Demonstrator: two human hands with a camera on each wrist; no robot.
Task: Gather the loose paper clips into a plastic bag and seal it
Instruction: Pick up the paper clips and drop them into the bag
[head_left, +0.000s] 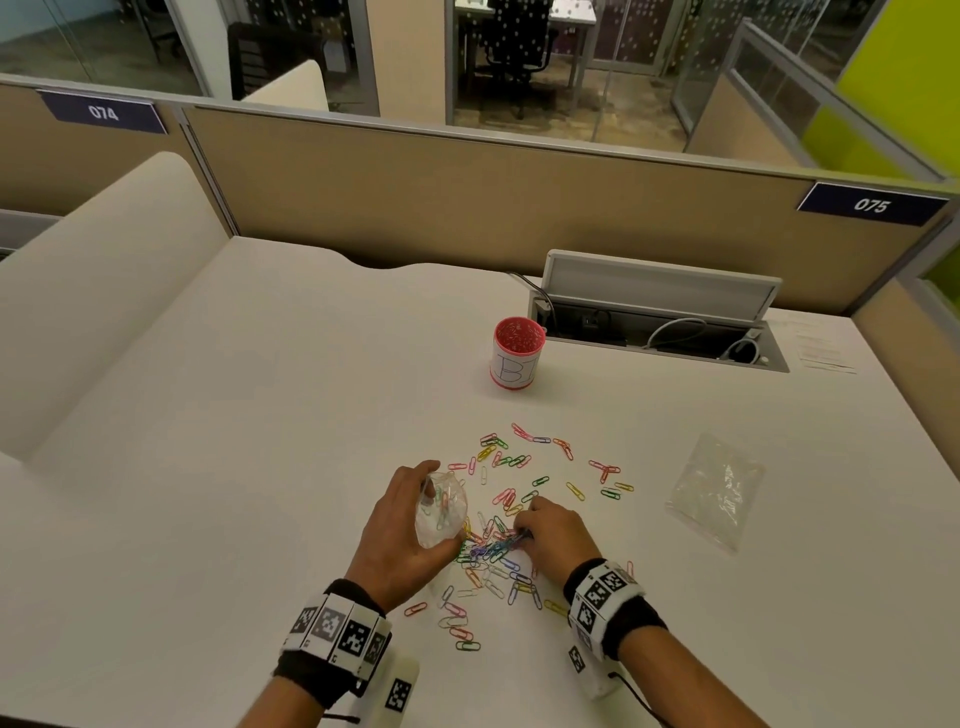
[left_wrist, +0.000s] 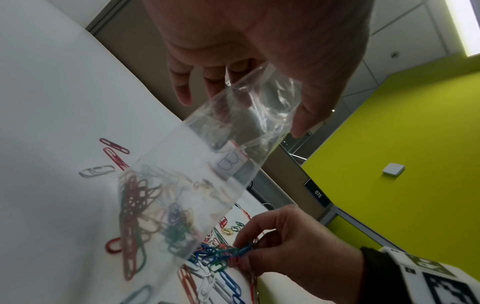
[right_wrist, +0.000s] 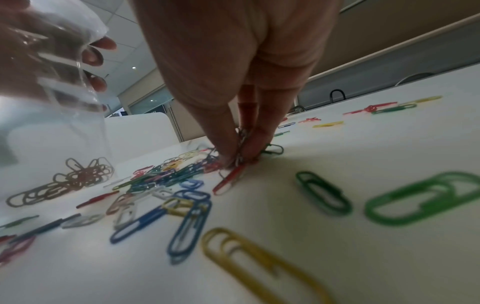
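Many coloured paper clips (head_left: 511, 486) lie scattered on the white desk (head_left: 234, 415). My left hand (head_left: 410, 525) grips a clear plastic bag (head_left: 441, 512) by its mouth; the bag (left_wrist: 197, 170) hangs toward the desk with several clips in its bottom. Just right of the bag, my right hand (head_left: 545, 530) pinches a bunch of clips (head_left: 501, 545) at the desk surface. In the right wrist view the fingertips (right_wrist: 228, 158) close on that bunch of clips (right_wrist: 233, 174), with the bag (right_wrist: 52, 86) at the left. The right hand (left_wrist: 283, 236) shows below the bag in the left wrist view.
A pink cup (head_left: 518, 359) marked B stands behind the clips. A stack of spare clear bags (head_left: 717, 488) lies at the right. An open cable tray (head_left: 660, 322) sits by the partition wall (head_left: 467, 197).
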